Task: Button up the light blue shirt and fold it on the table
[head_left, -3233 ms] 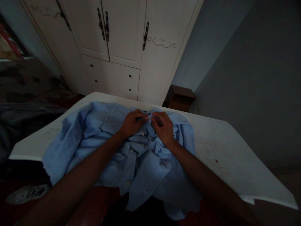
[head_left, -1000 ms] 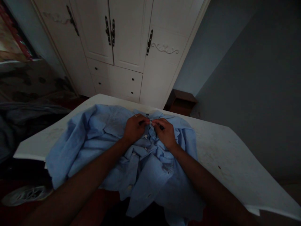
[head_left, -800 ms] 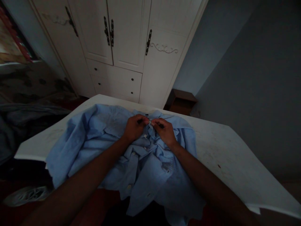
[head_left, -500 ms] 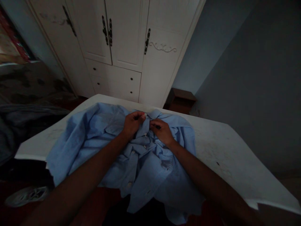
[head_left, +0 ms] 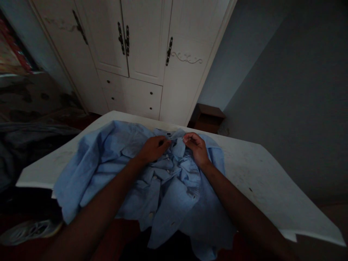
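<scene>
A light blue button-up shirt (head_left: 95, 159) lies spread on a white table, its front open and its lower hem hanging over the near edge. Pale buttons run down one front edge. Near the collar, my left hand (head_left: 154, 148) is closed, thumb and fingers pinching the shirt's edge. Just to its right, my right hand (head_left: 196, 146) pinches the other front edge by the collar. A fold of cloth stretches between the two hands. The fingertips partly hide the exact spot each one grips.
The white table (head_left: 252, 170) extends to the right, with a small dark speck on it. Behind it stands a white wardrobe (head_left: 144, 47) with dark handles. A brown cabinet (head_left: 209, 112) sits by the wall. Dark cloth (head_left: 29, 141) is at left, a shoe (head_left: 31, 232) on the floor.
My right hand has shifted up and right, drawing the collar edge with it. My left hand has dropped slightly from the collar button. The camera view has tipped a little.
</scene>
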The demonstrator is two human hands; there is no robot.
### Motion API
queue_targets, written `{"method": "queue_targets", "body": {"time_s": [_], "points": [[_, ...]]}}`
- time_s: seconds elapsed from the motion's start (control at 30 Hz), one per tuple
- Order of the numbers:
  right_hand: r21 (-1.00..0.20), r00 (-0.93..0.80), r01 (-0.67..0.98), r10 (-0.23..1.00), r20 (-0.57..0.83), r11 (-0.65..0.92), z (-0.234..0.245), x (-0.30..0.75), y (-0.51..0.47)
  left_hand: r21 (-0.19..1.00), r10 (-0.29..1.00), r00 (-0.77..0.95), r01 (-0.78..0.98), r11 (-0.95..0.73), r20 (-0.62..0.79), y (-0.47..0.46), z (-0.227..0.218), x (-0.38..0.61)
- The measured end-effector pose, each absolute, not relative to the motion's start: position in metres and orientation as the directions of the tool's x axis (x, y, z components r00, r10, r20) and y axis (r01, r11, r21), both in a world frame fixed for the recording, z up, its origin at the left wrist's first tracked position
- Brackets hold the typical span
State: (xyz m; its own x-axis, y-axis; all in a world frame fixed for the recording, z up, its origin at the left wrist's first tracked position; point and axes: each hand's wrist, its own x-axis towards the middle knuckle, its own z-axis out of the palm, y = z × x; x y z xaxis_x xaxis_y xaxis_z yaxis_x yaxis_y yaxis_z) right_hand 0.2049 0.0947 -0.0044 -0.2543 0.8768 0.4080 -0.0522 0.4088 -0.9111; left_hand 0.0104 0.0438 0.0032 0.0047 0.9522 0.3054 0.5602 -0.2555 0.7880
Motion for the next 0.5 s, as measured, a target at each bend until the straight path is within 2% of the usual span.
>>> {"method": "queue_targets", "body": {"time_s": [0.13,0.27,0.37,0.5], "points": [[-0.839,-0.452,0.075,0.768,0.454,0.540,0.003,0.212,0.094,0.552,0.923,0.073,0.782,-0.288,0.377,0.044,-0.007,0.016],[-0.634,-0.660,0.236,0.600,0.452,0.736,0.010,0.217,0.093,0.442,0.936,0.067,0.869,-0.225,0.345,0.045,-0.011,0.020],[-0.521,-0.674,0.283,0.553,0.489,0.805,0.016,0.215,0.089,0.359,0.960,0.056,0.920,-0.157,0.275,0.044,-0.010,0.023],[-0.476,-0.599,0.306,0.556,0.576,0.824,0.019,0.205,0.083,0.263,0.967,0.110,0.950,-0.170,0.229,0.044,-0.007,0.024]]}}
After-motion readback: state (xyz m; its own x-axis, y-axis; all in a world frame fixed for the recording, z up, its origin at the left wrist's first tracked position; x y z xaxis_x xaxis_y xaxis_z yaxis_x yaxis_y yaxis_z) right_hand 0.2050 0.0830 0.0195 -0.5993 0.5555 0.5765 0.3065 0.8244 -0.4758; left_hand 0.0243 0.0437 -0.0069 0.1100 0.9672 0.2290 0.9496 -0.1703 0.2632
